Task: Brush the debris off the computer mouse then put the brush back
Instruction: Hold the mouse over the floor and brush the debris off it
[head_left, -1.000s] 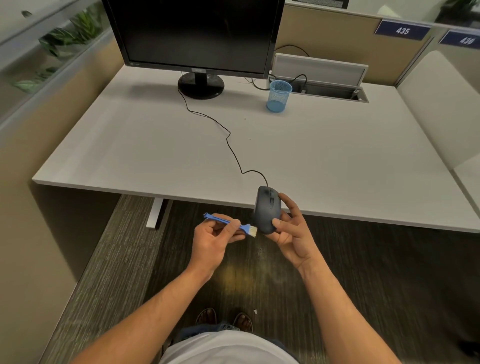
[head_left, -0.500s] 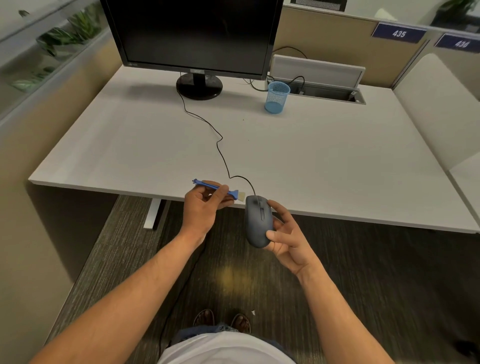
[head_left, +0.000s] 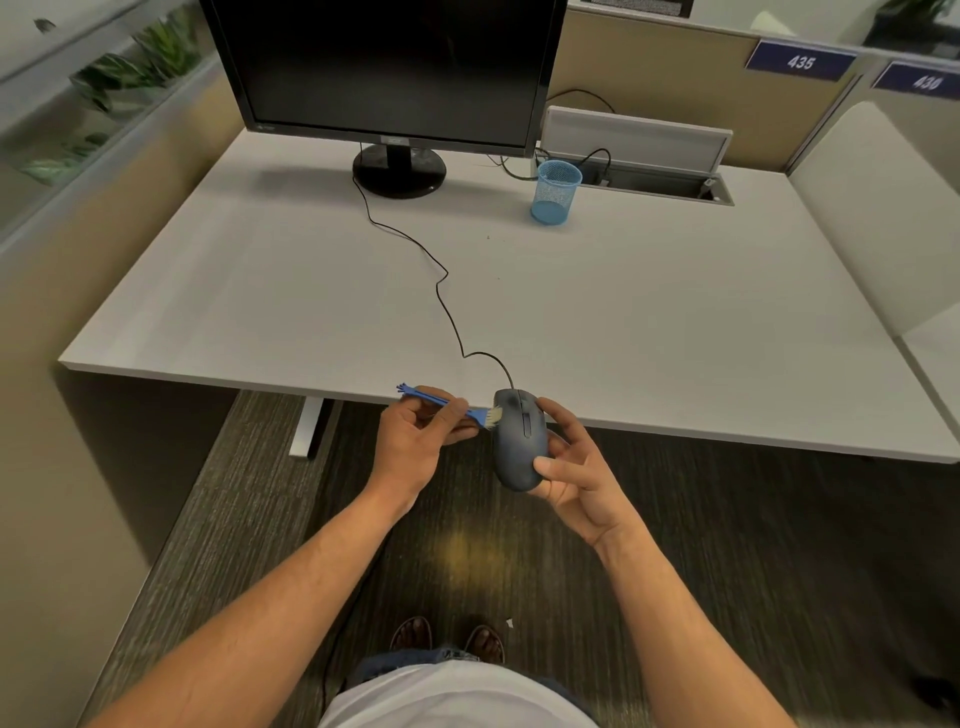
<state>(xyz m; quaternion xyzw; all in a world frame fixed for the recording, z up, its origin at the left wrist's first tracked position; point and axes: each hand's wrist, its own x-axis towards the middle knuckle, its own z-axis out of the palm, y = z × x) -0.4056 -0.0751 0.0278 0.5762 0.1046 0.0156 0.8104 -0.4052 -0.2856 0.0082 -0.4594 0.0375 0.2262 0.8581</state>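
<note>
Single head-worn wide-angle view, looking forward and steeply down. Near edge of desk (head_left: 675, 332) mid-frame, monitor (head_left: 384, 67) at far top, wearer's forearms and feet at bottom. Hands close to lens; edges curve with distortion.

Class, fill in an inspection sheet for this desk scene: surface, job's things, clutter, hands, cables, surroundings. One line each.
Surface: white desk, mostly bare.
Job's things: dark mouse held off the desk's near edge; blue brush, bristles at the mouse's left side.
Clutter: blue mesh cup near the monitor.
Hands: left hand pinches the brush; right hand holds the mouse.
Cables: mouse cable runs across the desk to the monitor's stand; more cables at the open cable tray.
Surroundings: partition with number signs, carpet, plants at left.
</note>
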